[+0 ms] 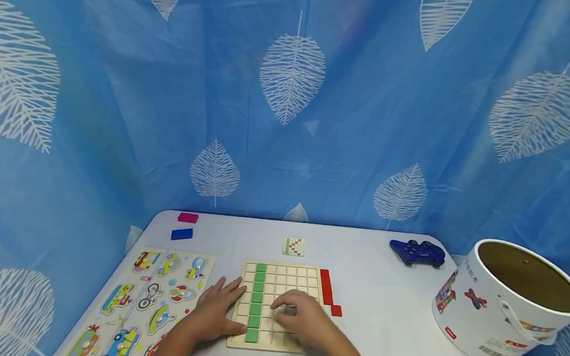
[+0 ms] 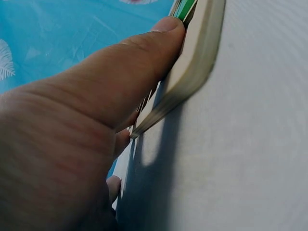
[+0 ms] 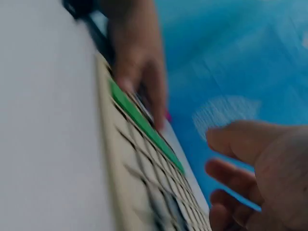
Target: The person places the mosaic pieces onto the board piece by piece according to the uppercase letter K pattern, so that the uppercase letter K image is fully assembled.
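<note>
A pale wooden grid board [image 1: 291, 279] lies on the white table [image 1: 384, 320], with a column of green tiles [image 1: 257, 301] near its left side. My left hand [image 1: 218, 308] lies flat against the board's left edge. In the left wrist view its thumb [image 2: 144, 57] presses the board's side [image 2: 197, 53]. My right hand [image 1: 301, 316] hovers over the board's lower middle with loosely bent fingers, and I see nothing in it. In the blurred right wrist view the right hand [image 3: 260, 163] floats above the grid [image 3: 139, 168] and the green strip [image 3: 139, 120].
A red strip [image 1: 326, 287] and a red square [image 1: 336, 310] lie right of the board. A small pattern card [image 1: 293, 246] sits behind it. A vehicle puzzle [image 1: 149, 301], pink block [image 1: 188, 218] and blue block [image 1: 182, 234] are left; a blue controller [image 1: 417, 252] and white bucket [image 1: 485, 317] are right.
</note>
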The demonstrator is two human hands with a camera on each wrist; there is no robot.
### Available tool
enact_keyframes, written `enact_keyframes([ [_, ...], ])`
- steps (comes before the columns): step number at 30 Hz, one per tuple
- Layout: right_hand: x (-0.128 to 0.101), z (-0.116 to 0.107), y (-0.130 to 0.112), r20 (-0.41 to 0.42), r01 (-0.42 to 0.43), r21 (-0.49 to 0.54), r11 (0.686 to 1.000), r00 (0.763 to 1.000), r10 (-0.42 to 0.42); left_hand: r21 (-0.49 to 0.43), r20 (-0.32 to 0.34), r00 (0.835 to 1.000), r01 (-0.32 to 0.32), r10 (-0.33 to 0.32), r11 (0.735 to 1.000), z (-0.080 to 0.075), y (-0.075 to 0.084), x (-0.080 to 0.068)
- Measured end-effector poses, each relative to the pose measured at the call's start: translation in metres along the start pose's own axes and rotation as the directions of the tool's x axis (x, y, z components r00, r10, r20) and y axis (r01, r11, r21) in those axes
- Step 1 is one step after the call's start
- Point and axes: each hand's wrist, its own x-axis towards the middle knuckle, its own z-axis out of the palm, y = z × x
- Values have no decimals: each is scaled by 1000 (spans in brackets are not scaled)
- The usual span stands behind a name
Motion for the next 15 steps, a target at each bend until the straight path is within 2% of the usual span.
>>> enact_keyframes([
  [2, -3, -21, 20, -106, -125, 6, 992, 986, 125, -9, 0, 1000, 6, -6, 1000, 0, 0, -1],
  [4, -8, -40, 42, -178, -251, -5, 968, 953, 247, -16, 1, 1000, 7, -7, 1000, 1, 0, 0],
  [6, -16, -55, 61, -200, -357, -14, 934, 916, 348, -19, 2, 1000, 8, -8, 1000, 1, 0, 0],
  [8, -24, -63, 77, -187, -419, -8, 908, 893, 410, -22, 7, 1000, 11, -10, 1000, 1, 0, -1],
  [10, -31, -68, 86, -171, -433, -7, 901, 888, 426, -23, 11, 1000, 14, -13, 1000, 1, 0, -1],
  [15, -35, -66, 96, -154, -382, -52, 923, 916, 371, -23, 19, 999, 32, -32, 999, -2, 1, -2],
])
